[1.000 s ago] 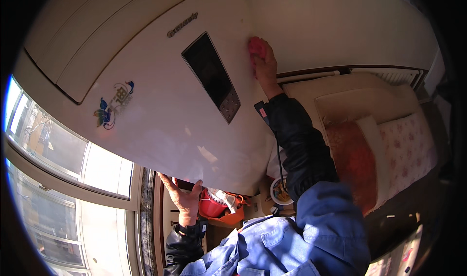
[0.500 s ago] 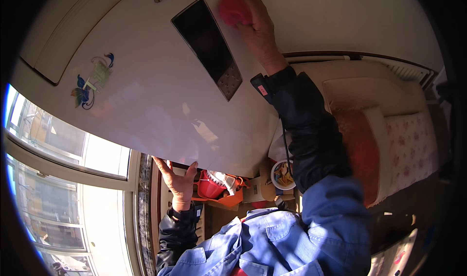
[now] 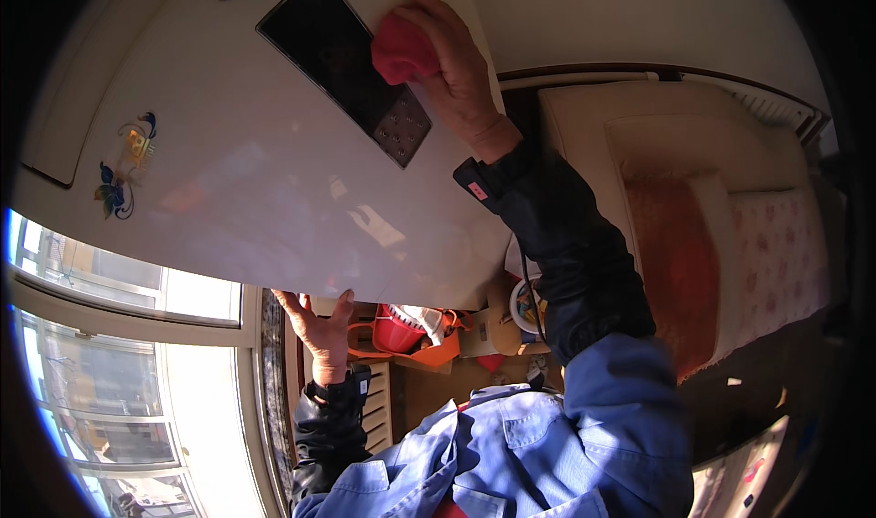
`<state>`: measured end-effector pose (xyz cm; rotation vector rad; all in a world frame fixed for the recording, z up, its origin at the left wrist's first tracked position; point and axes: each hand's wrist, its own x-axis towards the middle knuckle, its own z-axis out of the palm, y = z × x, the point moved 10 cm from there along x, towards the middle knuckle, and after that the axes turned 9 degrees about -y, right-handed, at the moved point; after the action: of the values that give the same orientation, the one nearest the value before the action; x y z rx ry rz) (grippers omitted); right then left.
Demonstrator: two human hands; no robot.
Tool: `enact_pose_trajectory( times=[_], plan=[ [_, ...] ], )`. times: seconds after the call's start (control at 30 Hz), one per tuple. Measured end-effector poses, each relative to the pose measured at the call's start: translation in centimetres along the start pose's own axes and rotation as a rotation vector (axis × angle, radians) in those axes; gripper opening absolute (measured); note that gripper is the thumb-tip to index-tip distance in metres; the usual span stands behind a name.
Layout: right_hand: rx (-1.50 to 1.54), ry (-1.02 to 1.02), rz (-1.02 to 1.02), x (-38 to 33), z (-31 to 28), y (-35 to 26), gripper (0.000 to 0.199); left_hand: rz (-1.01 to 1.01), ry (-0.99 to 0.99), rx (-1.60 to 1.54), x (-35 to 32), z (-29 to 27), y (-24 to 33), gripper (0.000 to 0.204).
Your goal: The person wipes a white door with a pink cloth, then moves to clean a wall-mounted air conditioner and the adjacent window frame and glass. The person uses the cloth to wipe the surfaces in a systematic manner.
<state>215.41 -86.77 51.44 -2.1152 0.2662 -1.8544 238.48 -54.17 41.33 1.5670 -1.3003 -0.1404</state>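
My right hand (image 3: 456,75) is closed round a bunched red cloth (image 3: 403,49). The cloth lies against the glossy white front panel (image 3: 265,153) of a large appliance, at the right edge of its black display (image 3: 324,39). Silvery buttons (image 3: 400,127) sit at the display's near end. At the panel's near edge is my left hand (image 3: 321,335), its thumb and fingers spread apart and their tips at that edge. A flower sticker (image 3: 114,188) decorates the panel's left part.
Sunlit windows (image 3: 100,390) stand at the left. Below the panel are an orange basket (image 3: 429,355) with a red container (image 3: 394,332) and a white tub (image 3: 525,308) of small coloured pieces. A beige sofa (image 3: 584,125) with a reddish-brown cover (image 3: 671,272) fills the right side.
My right hand and the red cloth have moved nearer along the display's right edge, towards its buttons. The view has shifted, so the panel appears further left. My left hand stays at the near edge.
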Motion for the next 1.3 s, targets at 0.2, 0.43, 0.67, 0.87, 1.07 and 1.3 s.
enact_pose_trajectory(
  times=[0.2,0.43,0.67,0.87,1.07,1.3],
  plan=[
    [0.126,0.209,0.419,-4.3,-2.8,8.9,0.066,0.008,0.008,0.024,0.2,-0.1,0.4,0.121],
    [0.015,-0.031,0.398,-21.5,6.8,-3.5,0.058,-0.029,0.018,-0.016,0.1,-0.4,-0.6,0.124],
    [0.007,-0.025,-0.184,-6.2,6.8,-16.7,0.042,0.026,0.031,0.044,0.6,-0.2,1.6,0.127],
    [-0.15,-0.159,-0.381,-1.4,9.4,-25.2,0.038,0.09,0.014,0.072,0.7,-0.7,2.4,0.131],
    [-0.061,0.091,-0.373,9.6,6.1,-28.0,0.053,0.143,0.082,0.299,-0.1,-1.8,2.3,0.131],
    [-0.333,-0.244,-0.9,5.0,12.2,-39.5,0.032,0.139,0.096,0.256,-0.6,-2.1,2.8,0.129]
  ],
)
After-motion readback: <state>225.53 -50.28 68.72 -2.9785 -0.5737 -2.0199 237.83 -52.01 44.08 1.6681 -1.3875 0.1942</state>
